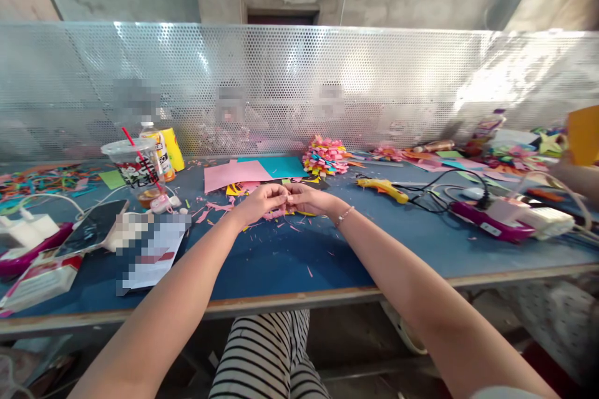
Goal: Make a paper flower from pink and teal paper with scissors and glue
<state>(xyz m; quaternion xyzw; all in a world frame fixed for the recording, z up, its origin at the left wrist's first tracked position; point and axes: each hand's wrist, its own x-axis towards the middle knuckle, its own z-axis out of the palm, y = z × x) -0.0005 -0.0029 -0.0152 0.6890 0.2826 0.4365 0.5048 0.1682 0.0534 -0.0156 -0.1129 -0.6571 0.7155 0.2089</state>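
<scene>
Pink paper piece (281, 212) sits pinched between your two hands at the middle of the blue worktop (397, 243), low over the surface; it is small and mostly hidden by your fingers, so its shape cannot be told. Head view: your left hand (262, 199) is curled, fingertips closed on the piece from the left; your right hand (311, 198) meets it from the right, fingers likewise closed on the piece, a thin bracelet at the wrist. The two hands touch at the fingertips. Pink scraps (210, 209) lie scattered on the worktop around and under them. Just beyond the hands lie a pink sheet (234, 173) and a teal sheet (285, 166), overlapping. Right of those, a multicoloured paper pompom (325, 156). Further right, a yellow glue gun (381, 188) lies on its side, with black cables behind it and a magenta power strip (486, 221). To your left stand a clear plastic cup (128, 168) with a red straw and a yellow bottle (161, 149); a phone (91, 227) lies flat nearer the edge. A perforated metal screen (299, 81) backs the worktop. At far right, another person's arm holds an orange sheet (584, 134).
</scene>
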